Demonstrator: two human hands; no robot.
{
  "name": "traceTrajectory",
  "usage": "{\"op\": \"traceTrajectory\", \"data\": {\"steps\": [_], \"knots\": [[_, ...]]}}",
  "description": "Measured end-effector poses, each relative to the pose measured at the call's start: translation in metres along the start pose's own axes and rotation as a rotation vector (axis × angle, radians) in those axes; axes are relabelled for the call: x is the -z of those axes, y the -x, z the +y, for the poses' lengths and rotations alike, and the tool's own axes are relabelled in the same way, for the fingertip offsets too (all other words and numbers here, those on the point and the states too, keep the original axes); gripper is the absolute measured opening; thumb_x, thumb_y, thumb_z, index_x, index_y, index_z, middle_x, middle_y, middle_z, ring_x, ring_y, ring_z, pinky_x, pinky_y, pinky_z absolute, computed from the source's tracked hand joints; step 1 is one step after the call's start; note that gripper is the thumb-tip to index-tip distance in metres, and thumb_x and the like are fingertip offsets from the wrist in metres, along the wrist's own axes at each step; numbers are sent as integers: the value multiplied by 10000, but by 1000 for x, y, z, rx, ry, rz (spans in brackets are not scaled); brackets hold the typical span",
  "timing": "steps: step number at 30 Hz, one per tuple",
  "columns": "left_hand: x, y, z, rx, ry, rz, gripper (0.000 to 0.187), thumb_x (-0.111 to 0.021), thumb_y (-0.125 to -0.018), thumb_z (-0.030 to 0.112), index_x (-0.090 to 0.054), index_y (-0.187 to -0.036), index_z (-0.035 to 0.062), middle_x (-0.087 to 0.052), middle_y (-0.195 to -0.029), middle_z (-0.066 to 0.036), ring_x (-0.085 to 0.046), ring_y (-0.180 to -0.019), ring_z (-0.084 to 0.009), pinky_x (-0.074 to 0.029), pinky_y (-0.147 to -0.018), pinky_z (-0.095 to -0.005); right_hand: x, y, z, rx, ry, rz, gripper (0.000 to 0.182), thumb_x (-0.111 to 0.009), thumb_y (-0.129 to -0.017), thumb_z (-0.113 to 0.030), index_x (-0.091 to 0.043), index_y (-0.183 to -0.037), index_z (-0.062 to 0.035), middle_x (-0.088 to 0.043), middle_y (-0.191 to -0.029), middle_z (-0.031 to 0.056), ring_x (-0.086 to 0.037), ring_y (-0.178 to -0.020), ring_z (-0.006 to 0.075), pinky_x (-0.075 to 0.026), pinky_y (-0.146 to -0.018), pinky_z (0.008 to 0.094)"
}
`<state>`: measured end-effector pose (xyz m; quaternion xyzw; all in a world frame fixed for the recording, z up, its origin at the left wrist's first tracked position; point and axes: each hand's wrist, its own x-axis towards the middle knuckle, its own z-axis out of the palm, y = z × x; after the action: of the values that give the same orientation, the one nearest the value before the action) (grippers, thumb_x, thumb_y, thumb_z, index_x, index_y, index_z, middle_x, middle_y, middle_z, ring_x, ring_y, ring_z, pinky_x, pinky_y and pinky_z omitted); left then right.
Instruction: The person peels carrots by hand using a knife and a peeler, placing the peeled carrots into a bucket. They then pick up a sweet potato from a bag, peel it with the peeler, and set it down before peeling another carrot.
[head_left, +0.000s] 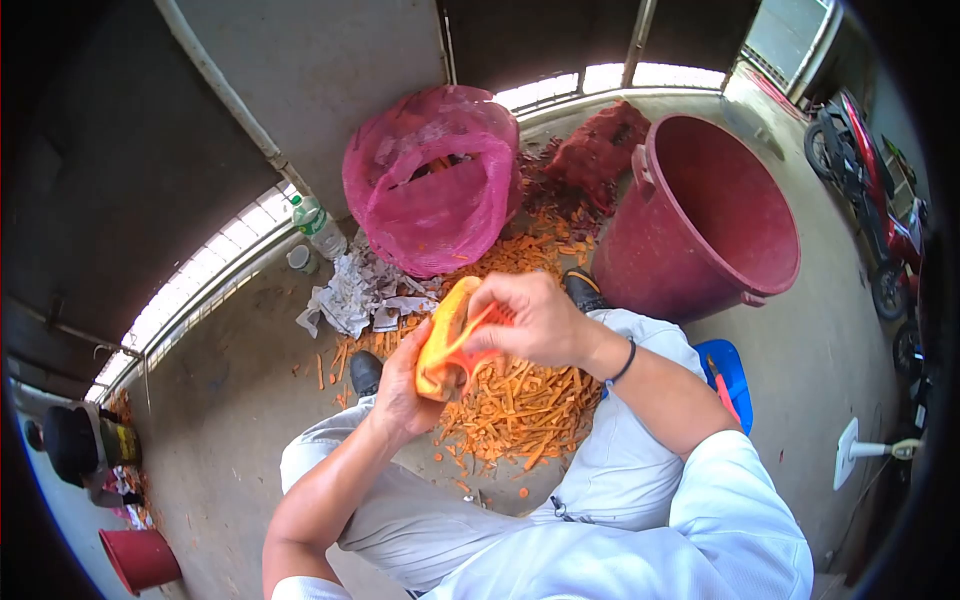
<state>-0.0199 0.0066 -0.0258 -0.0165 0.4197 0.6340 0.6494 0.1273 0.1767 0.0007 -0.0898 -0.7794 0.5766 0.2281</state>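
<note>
My left hand (407, 385) is wrapped around the lower end of a thick orange carrot (447, 335), which is tilted up in front of me. My right hand (538, 318) is closed on an orange-red peeler (487, 328), held against the carrot's right side; its blade is hidden from view. Beneath both hands, a heap of orange peelings (520, 410) lies on the floor between my legs, with a few cut round slices among them.
A pink mesh sack (430, 215) stands ahead, with a red mesh sack (600, 155) behind it. At right are a large maroon bucket (715, 200) and a blue stool (728, 375). Crumpled paper (365, 290) and a plastic bottle (320, 228) are at left. Motorbikes (870, 190) stand far right.
</note>
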Motion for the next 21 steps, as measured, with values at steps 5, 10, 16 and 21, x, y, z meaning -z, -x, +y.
{"op": "traceTrajectory", "data": {"steps": [5,10,16,21], "knots": [[17,3,-5,25,-99,-30,467,-518,-1035,527,-622,-1249,125,-688,-991,-70,-633,-757,-211,-435,-595,-326,74,-24,38,33,671,389,232,-838,-815,-116,-688,-956,-10,-739,-876,137,-723,-774,152,-565,-707,316],[30,-5,2,57,-15,-17,448,-506,-1051,492,-617,-1275,120,-686,-994,-67,-602,-744,-216,-469,-625,-344,71,-18,25,-7,343,516,215,-831,-849,-118,-677,-936,5,-754,-843,126,-733,-780,153,-581,-701,315],[35,-15,-3,16,-24,14,439,-471,-1077,449,-590,-1347,124,-688,-1165,-51,-664,-1006,-189,-532,-788,-362,-5,2,-9,29,30,12,225,-847,-842,-64,-667,-967,-17,-736,-875,50,-709,-809,107,-572,-705,267],[8,-6,-1,-26,-60,49,359,-440,-1102,426,-603,-1231,135,-685,-1005,-38,-639,-827,-170,-502,-675,-371,-8,2,-12,126,73,-20,241,-863,-830,-98,-677,-964,-22,-733,-866,61,-709,-785,105,-564,-703,264]]}}
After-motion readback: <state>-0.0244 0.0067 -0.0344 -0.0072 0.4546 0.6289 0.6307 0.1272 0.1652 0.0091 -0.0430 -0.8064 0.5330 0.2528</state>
